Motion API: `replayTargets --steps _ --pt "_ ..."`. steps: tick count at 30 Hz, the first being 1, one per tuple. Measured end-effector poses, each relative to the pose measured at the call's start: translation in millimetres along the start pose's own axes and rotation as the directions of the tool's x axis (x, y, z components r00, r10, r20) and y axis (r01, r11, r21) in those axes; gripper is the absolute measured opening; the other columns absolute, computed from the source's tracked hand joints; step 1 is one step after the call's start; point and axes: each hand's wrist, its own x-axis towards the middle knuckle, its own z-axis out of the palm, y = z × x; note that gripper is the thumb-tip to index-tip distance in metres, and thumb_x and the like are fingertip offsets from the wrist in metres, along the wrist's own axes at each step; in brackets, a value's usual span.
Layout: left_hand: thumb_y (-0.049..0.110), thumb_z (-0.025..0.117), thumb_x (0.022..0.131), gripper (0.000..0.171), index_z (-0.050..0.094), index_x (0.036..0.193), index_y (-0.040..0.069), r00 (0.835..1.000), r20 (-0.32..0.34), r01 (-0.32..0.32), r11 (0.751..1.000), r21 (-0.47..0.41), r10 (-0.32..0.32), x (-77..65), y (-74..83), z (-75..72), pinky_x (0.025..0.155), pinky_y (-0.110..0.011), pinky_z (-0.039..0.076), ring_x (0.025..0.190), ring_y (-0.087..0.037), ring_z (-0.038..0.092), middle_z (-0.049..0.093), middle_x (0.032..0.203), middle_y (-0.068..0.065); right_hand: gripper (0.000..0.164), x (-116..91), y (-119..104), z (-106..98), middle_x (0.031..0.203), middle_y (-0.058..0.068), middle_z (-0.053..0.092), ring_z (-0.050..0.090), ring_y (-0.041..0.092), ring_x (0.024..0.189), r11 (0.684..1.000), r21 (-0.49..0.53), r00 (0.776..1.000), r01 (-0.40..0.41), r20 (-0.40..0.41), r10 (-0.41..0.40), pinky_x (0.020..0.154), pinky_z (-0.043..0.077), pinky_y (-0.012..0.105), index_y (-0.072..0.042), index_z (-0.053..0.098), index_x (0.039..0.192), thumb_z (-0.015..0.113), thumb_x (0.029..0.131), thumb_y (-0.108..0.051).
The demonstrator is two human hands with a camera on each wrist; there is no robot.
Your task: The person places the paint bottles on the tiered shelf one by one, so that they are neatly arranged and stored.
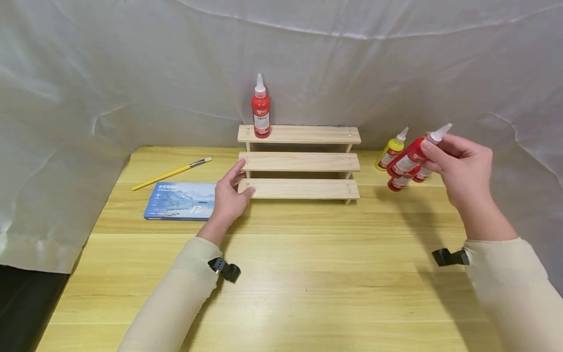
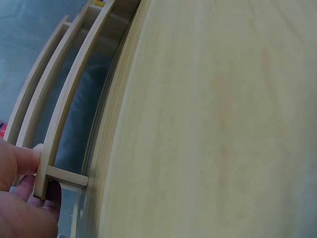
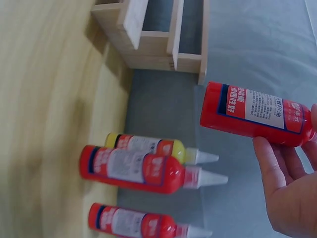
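Note:
My right hand [image 1: 468, 171] grips a red squeeze bottle [image 1: 406, 160] near its white pointed cap, lifted above the table and tilted. In the right wrist view that bottle [image 3: 252, 113] shows its printed label. Below it stand a yellow bottle [image 1: 390, 153] and two more red bottles, one of them nearest [image 3: 131, 169], partly hidden in the head view. A three-step wooden rack [image 1: 299, 161] stands at the back. With thumb above and fingers beneath, my left hand [image 2: 25, 198] holds the left end of its lowest step. One red bottle [image 1: 261, 113] stands upright on the top step's left end.
Left of the rack, a blue box with a landscape picture [image 1: 178, 200] lies partly behind my left hand. A yellow-handled paintbrush [image 1: 171, 173] lies behind it. A grey cloth [image 1: 308, 58] hangs along the back and sides of the wooden table [image 1: 299, 274].

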Motion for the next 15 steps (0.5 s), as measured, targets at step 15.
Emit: replayTargets --steps 15 --pt "-0.012 0.072 0.084 0.077 0.048 0.15 0.021 1.0 0.008 0.002 1.0 0.005 -0.002 -0.6 0.9 -1.3 0.111 -0.04 0.036 0.124 -0.018 0.054 0.054 0.143 -0.004 0.042 30.1 -13.9 42.9 0.102 0.008 0.072 0.067 0.019 0.088 0.995 -0.095 0.994 0.015 0.11 -0.004 0.071 0.056 0.03 -0.003 0.075 0.116 0.087 0.077 -0.016"
